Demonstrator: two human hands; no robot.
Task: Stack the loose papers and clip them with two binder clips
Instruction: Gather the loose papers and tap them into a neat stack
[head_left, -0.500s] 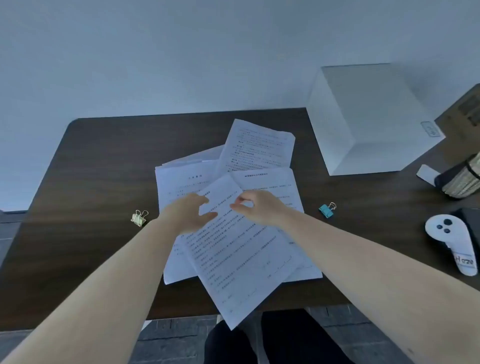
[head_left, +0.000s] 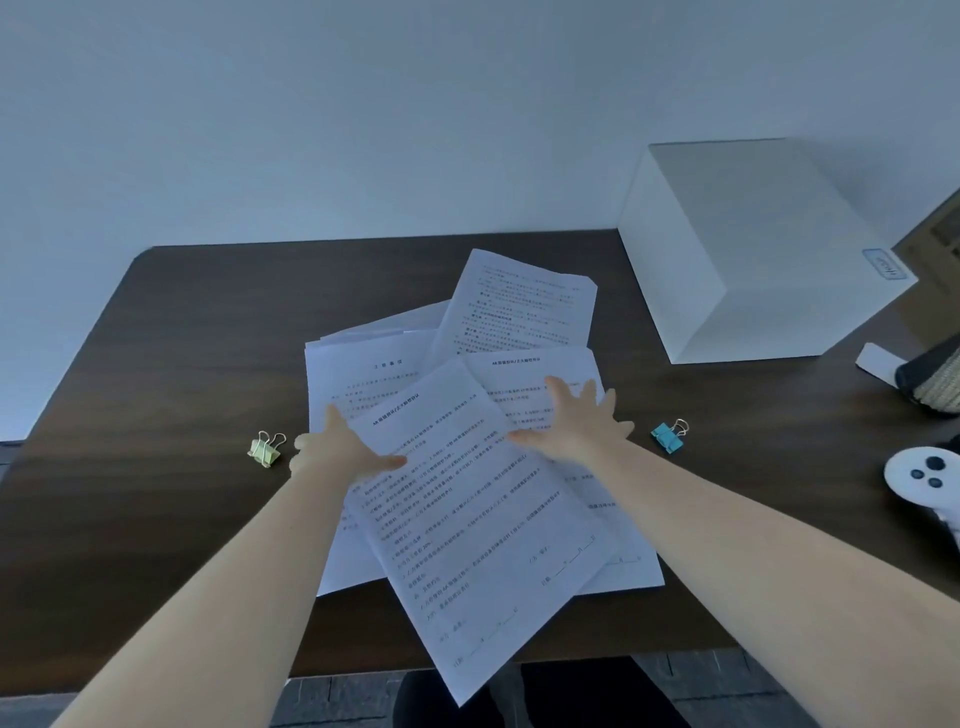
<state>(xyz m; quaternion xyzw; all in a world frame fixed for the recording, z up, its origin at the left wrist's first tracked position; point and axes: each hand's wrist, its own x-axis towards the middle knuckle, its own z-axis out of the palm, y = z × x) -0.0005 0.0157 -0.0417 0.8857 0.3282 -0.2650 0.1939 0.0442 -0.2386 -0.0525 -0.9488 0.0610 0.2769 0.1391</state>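
The papers (head_left: 467, 467) lie fanned in a loose, overlapping heap in the middle of the dark surface (head_left: 182, 364), none squared up. The top sheet (head_left: 483, 519) sits askew and its near corner hangs past the front edge. A sheet at the back (head_left: 519, 306) juts toward the wall.

The left hand (head_left: 337, 452) rests flat at the left edge of the top sheet, fingers spread apart, thumb on the page, holding nothing. The right hand (head_left: 576, 421) lies palm down on the right part of the heap, fingers splayed wide, also gripping nothing.

2 clips flank the heap, both clear of it: a yellow-green clip (head_left: 266, 450) just left of the left hand, and a blue clip (head_left: 670, 436) just right of the right hand. Nothing lies between either clip and the papers.

A white box (head_left: 753, 249) stands at the far right, closed as far as can be seen, well apart from the sheets. Further right are a white controller (head_left: 924, 483) with 3 dark buttons and a dark bundle (head_left: 935, 384) cut off by the frame edge; what it holds cannot be told
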